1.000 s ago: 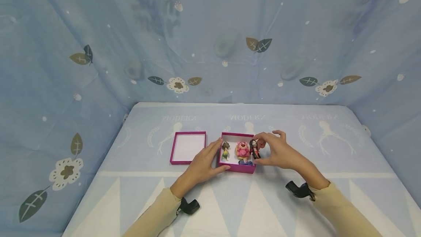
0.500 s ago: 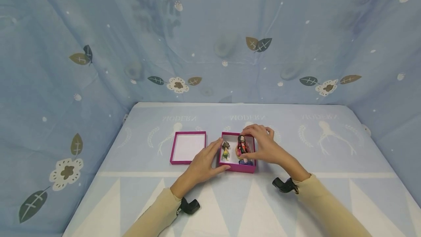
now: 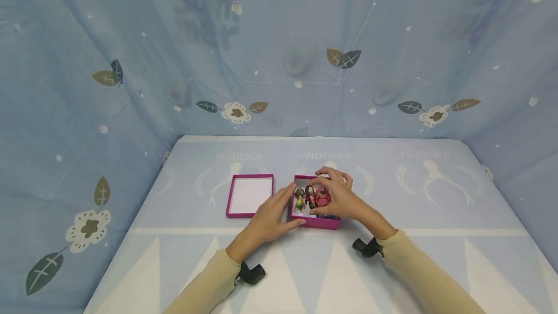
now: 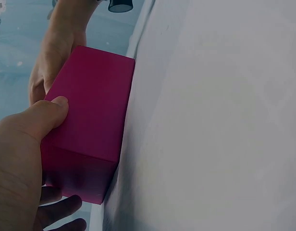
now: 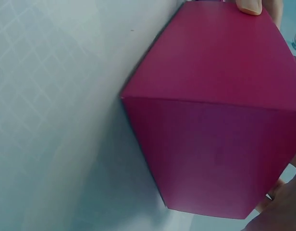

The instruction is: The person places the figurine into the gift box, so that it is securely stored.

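Note:
My left hand [image 3: 268, 219] holds the magenta box [image 3: 319, 223] at its near left corner, thumb on the front wall and fingers along the left side. In the left wrist view that thumb [image 4: 56, 108] presses the box's wall [image 4: 92, 115]. Reaching over the box from the right, my right hand [image 3: 342, 198] pinches a dark-haired figurine [image 3: 310, 197] in black and red between thumb and fingers. It stands between a small green-and-yellow figurine [image 3: 299, 199] and a pink bear figurine [image 3: 322, 196]. The box hides the right fingertips in the right wrist view.
A shallow magenta box lid [image 3: 249, 195], white inside, lies left of the box. Part of a dark blue item [image 3: 327, 216] shows at the box's near right. A patterned cloth [image 3: 392, 183] covers the table, and blue curtains [image 3: 279, 52] hang around it.
My right hand has carried the dark-haired figurine leftward, from the box's right edge, across the pink bear, to the gap beside the green-and-yellow figurine. The left hand stays on the box.

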### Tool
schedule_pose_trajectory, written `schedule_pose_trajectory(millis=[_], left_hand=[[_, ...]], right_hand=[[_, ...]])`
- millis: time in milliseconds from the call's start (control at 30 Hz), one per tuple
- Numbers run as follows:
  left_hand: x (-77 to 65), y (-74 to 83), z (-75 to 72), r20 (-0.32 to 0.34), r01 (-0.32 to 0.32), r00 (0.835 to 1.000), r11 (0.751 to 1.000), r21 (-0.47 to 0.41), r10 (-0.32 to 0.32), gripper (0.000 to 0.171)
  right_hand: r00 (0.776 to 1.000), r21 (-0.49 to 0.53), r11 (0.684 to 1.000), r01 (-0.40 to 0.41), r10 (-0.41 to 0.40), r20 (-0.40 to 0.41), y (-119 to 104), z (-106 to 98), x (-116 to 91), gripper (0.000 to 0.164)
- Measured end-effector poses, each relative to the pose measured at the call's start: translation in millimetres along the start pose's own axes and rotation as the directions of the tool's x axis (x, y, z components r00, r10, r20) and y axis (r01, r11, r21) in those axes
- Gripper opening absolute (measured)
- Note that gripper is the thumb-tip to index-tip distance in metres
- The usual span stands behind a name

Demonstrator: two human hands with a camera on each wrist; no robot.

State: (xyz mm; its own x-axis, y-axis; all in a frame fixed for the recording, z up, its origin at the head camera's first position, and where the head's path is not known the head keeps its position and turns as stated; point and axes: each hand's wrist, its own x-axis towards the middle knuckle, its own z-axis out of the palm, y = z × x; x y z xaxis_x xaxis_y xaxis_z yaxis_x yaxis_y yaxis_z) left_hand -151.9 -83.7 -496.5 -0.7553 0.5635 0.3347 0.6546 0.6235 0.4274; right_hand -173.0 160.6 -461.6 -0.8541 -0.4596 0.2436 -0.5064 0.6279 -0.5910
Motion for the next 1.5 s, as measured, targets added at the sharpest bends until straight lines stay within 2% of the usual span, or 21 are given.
schedule_pose_trajectory(millis=[333,1067,1233,1500], left_hand=[[0.6,1.0,-0.5,-0.005,-0.002,1.0,1.0,-0.002,0.002,0.092],[0.2,1.3,-0.3,-0.018,-0.009,1.0,1.0,0.007,0.009,0.091],[0.1,1.7,-0.9,-0.018,-0.008,1.0,1.0,0.005,0.008,0.091],[-0.1,1.1,0.1,-0.015,-0.009,1.0,1.0,0.01,0.009,0.092]], right_hand=[[1.0,0.026,1.0,0.013,-0.013,-0.001,2,6,1,0.064],[1.0,-0.041,0.999,-0.014,0.014,0.009,0,11,1,0.057],[1.0,-0.082,0.997,-0.005,0.006,0.014,-1,11,1,0.056],[0.999,-0.137,0.99,-0.031,0.037,0.04,-3,11,1,0.054]])
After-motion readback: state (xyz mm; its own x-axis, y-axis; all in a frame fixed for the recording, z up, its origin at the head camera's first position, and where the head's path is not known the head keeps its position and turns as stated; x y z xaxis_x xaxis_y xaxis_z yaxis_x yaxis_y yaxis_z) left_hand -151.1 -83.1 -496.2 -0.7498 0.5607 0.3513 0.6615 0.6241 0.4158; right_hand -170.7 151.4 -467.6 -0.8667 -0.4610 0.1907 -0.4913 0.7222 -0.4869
